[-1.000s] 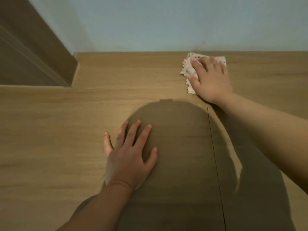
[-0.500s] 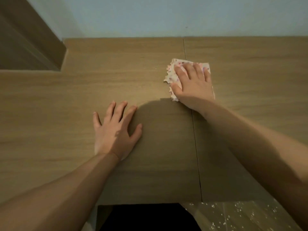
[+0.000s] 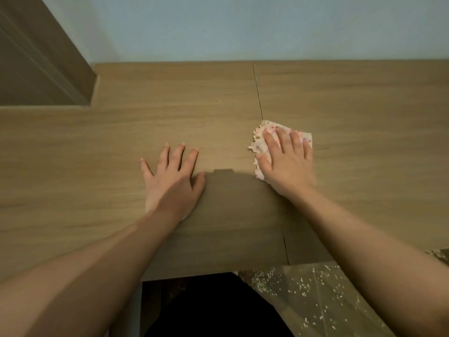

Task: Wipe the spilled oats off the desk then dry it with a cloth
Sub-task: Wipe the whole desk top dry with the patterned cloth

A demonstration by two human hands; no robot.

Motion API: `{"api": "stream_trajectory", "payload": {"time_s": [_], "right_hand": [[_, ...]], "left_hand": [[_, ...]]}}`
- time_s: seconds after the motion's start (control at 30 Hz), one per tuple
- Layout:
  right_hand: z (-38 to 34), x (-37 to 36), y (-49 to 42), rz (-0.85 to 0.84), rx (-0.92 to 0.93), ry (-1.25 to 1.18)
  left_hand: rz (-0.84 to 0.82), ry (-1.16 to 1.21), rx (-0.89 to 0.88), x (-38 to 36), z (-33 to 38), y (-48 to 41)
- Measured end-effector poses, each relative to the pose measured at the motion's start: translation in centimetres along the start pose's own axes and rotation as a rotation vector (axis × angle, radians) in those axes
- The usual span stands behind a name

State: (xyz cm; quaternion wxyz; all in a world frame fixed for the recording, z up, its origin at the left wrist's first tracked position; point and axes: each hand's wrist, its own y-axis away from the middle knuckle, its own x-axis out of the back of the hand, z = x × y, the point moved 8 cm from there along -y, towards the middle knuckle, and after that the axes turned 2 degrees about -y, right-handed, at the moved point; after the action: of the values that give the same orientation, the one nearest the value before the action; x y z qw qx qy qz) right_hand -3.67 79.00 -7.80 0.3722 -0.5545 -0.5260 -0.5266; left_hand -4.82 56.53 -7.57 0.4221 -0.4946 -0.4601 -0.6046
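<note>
Pressing flat-fingered, right hand [image 3: 286, 164] hiding most of cloth [image 3: 260, 140]; left hand [image 3: 172, 183] splayed on desk [image 3: 73, 154].

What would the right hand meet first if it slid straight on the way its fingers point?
Likely the wall behind the desk. The right hand, flat on the cloth, has only bare wood ahead, near the seam, as far as visible.

The right hand [image 3: 286, 164] presses a speckled cloth [image 3: 261, 139] flat on the desk [image 3: 97, 154]; the left hand [image 3: 173, 181] rests flat beside it.
</note>
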Motion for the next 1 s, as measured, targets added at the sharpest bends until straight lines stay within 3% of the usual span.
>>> {"api": "stream_trajectory", "payload": {"time_s": [0.07, 0.2, 0.3, 0.37, 0.43, 0.5, 0.6, 0.73, 0.83, 1.0], "right_hand": [[-0.6, -0.4, 1.2, 0.009, -0.014, -0.001], [-2.9, -2.4, 13.6, 0.027, 0.249, 0.011], [-1.1, -2.8, 15.3, -0.026, 0.394, -0.002], [0.2, -2.0, 11.5, 0.017, 0.349, 0.032], [1.7, -0.8, 5.9, 0.032, 0.191, 0.052], [2.5, -0.2, 1.4, 0.041, 0.078, 0.073], [2.1, 0.2, 1.2, 0.094, 0.147, 0.073], [3.9, -0.6, 10.1, 0.005, 0.535, 0.139], [6.0, 0.2, 9.8, -0.027, 0.734, 0.138], [6.2, 1.8, -3.9, 0.016, 0.524, 0.149]], "left_hand": [[0.002, -0.002, -0.011, 0.0, 0.1, 0.3], [-0.012, -0.002, -0.032, 0.1, 0.3, 0.3], [-0.035, -0.023, -0.026, 0.2, 0.6, 0.3], [-0.001, -0.005, -0.120, 0.6, 1.4, 0.3], [0.080, 0.015, -0.298, 1.3, 3.3, 0.7], [0.111, 0.001, -0.361, 1.4, 5.1, 0.5], [0.004, 0.084, -0.243, 1.3, 8.5, -1.0], [-0.086, 0.109, -0.061, 0.1, 12.6, -4.1], [-0.110, 0.079, 0.073, -0.9, 13.5, -5.2], [-0.107, 0.050, 0.133, -0.9, 13.6, -5.0]]}}
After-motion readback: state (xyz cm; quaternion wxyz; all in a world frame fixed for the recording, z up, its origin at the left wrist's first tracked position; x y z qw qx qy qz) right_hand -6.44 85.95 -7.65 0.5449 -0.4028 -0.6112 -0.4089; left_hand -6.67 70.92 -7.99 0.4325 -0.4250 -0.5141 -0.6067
